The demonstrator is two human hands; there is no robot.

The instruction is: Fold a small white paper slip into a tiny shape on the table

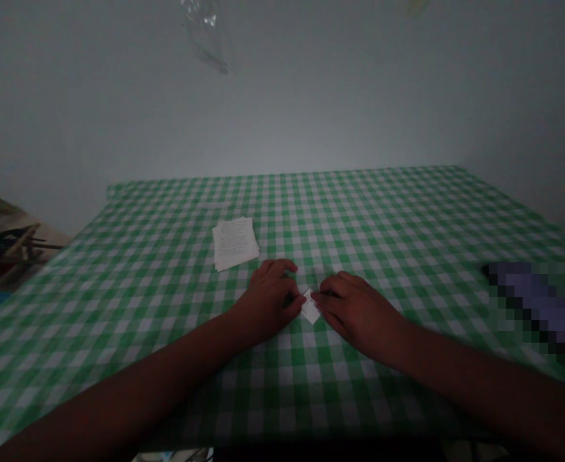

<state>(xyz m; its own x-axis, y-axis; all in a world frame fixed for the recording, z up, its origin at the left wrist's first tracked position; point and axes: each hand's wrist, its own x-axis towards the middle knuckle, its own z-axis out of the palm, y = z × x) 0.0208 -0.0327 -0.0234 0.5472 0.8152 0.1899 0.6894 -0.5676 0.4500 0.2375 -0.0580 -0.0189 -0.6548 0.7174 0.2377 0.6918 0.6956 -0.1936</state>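
Observation:
A small white piece of folded paper (312, 312) with faint print lies diamond-wise near the front middle of the table. At its left edge, my left hand (272, 301) pinches the paper between thumb and forefinger, the other fingers curled above the cloth. From the other side, my right hand (356, 311) has its thumb and fingertips closed on the right edge. Parts of the paper are hidden under the fingertips. Beyond my left hand lies a stack of printed paper sheets (236, 244), slightly fanned.
A green and white checked tablecloth (359, 218) covers the table. At the right edge lies a dark, pixelated object (542, 301). A clear plastic bag (205, 32) hangs on the wall behind. Wooden and blue items stand beyond the table's left side.

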